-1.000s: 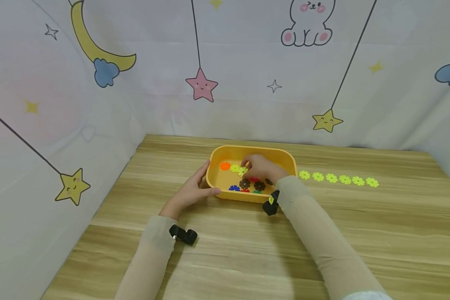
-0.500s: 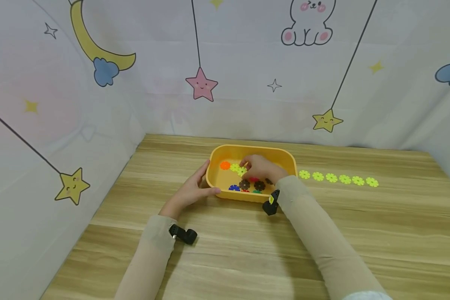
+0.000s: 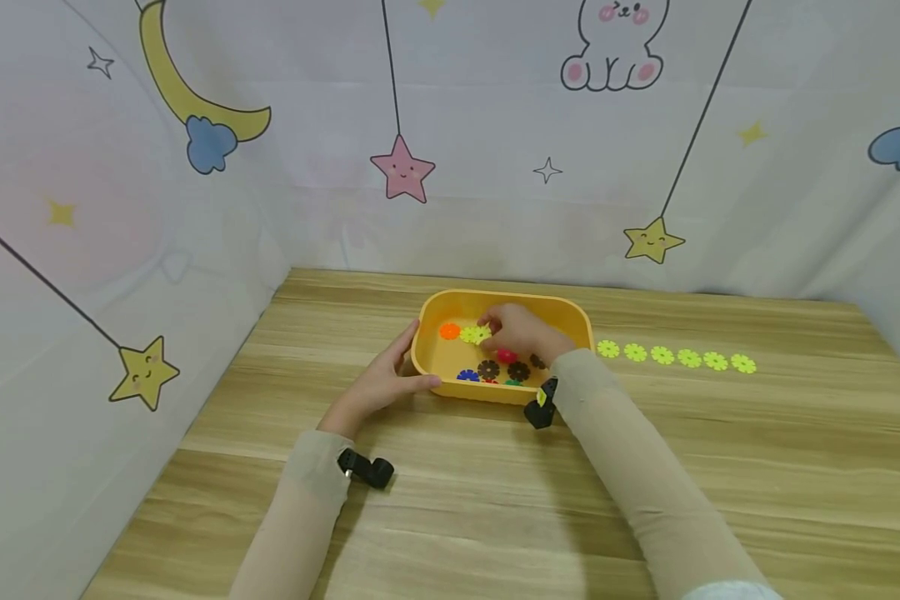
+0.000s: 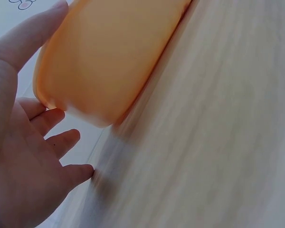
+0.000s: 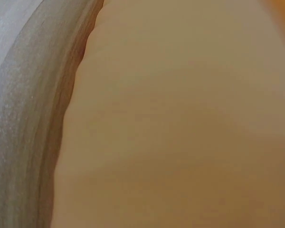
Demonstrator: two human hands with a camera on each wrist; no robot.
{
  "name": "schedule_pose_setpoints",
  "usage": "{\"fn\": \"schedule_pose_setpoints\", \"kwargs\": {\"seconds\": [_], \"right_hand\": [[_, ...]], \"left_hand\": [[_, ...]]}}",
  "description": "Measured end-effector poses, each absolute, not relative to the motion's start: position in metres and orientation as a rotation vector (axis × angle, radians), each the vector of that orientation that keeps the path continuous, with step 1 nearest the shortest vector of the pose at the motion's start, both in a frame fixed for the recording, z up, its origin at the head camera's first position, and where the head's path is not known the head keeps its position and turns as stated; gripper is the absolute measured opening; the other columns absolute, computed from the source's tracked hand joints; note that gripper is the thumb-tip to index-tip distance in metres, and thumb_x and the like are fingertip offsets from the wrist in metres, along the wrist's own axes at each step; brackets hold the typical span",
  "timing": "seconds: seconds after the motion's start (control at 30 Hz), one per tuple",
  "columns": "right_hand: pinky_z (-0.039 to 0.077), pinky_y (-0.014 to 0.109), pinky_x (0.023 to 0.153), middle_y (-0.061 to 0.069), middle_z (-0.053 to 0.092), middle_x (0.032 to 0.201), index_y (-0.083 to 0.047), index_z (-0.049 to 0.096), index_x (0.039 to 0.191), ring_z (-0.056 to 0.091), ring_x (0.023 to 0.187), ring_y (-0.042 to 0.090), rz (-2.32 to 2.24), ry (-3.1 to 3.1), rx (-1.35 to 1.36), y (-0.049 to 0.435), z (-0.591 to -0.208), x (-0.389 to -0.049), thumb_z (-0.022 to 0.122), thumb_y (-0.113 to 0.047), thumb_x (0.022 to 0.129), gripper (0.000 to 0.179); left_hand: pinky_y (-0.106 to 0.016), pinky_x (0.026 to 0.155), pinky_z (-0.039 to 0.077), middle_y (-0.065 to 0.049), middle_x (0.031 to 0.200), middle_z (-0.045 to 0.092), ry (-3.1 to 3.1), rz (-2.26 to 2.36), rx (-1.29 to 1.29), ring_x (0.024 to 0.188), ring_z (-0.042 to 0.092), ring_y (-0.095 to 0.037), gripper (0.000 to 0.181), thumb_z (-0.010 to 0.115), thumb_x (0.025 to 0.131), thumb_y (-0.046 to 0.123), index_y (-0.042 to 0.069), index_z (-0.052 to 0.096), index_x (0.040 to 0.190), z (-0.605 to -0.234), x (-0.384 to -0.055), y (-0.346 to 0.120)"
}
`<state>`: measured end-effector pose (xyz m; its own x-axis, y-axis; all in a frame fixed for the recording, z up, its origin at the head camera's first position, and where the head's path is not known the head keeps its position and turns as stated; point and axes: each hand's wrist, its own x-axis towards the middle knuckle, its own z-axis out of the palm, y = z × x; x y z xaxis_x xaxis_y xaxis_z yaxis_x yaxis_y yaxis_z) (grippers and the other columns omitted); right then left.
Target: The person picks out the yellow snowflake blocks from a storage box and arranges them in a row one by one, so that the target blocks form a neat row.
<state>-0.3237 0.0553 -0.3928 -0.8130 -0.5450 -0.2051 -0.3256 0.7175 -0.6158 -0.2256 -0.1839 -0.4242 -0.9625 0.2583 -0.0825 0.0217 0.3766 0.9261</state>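
Note:
An orange-yellow plastic bin (image 3: 570,310) stands on the wooden table. My left hand (image 3: 378,383) holds its left end, thumb at the front corner and fingers against the side; in the left wrist view two fingertips (image 4: 50,121) meet the bin's lower corner. Inside the bin, my right hand (image 3: 521,332) pinches a yellow snowflake disc (image 3: 482,335) between thumb and fingers. A second yellow disc (image 3: 468,335) touches or overlaps it. Beside these lies an orange disc (image 3: 450,332). The right wrist view shows mainly the bin's outer wall (image 5: 180,118); the hand is out of sight there.
Brown discs (image 3: 488,369), a blue disc (image 3: 468,376), a pink-red disc (image 3: 506,356) and a green disc (image 3: 513,384) lie near the bin's front wall. Right of the bin, several yellow discs (image 3: 663,356) form a row on the table (image 3: 450,500). A printed curtain (image 3: 495,225) hangs behind.
My right hand has shifted the yellow disc slightly back and left, closer to the other yellow disc. More of the pink-red disc shows. My left hand stays at the bin.

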Motion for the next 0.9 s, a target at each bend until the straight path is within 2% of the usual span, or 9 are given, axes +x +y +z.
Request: {"fn": "schedule_pose_setpoints", "kwargs": {"seconds": [0.2, 0.47, 0.9], "right_hand": [[0.048, 0.037, 0.091, 0.013, 0.062, 0.108, 0.000, 0.060, 0.126, 0.053, 0.096, 0.025, -0.871, 2.576, -0.700, 0.056, -0.393, -0.326, 0.069, -0.016, 0.088, 0.042], [0.048, 0.034, 0.085, 0.012, 0.060, 0.104, -0.001, 0.061, 0.124, 0.051, 0.093, 0.024, -0.947, 2.584, -0.705, 0.059, -0.385, -0.321, 0.069, -0.017, 0.089, 0.040], [0.047, 0.040, 0.090, 0.014, 0.061, 0.112, -0.002, 0.061, 0.125, 0.053, 0.100, 0.027, -1.040, 2.631, -0.813, 0.083, -0.366, -0.310, 0.070, -0.019, 0.088, 0.042]], "left_hand": [[-0.050, 0.119, 0.007, 0.000, 0.162, 0.008, 2.403, 1.647, 0.267, 0.149, 0.005, -0.023, 0.099, 0.076, 0.084, 0.022, 0.021, 0.009, 0.157, -0.425, -0.227, -0.183], [-0.050, 0.119, 0.009, 0.001, 0.162, 0.010, 2.423, 1.632, 0.256, 0.149, 0.007, -0.023, 0.099, 0.077, 0.084, 0.026, 0.023, 0.010, 0.157, -0.427, -0.227, -0.185], [-0.051, 0.119, 0.008, -0.001, 0.162, 0.008, 2.438, 1.608, 0.258, 0.149, 0.005, -0.024, 0.099, 0.076, 0.084, 0.025, 0.023, 0.009, 0.157, -0.423, -0.226, -0.183]]}}
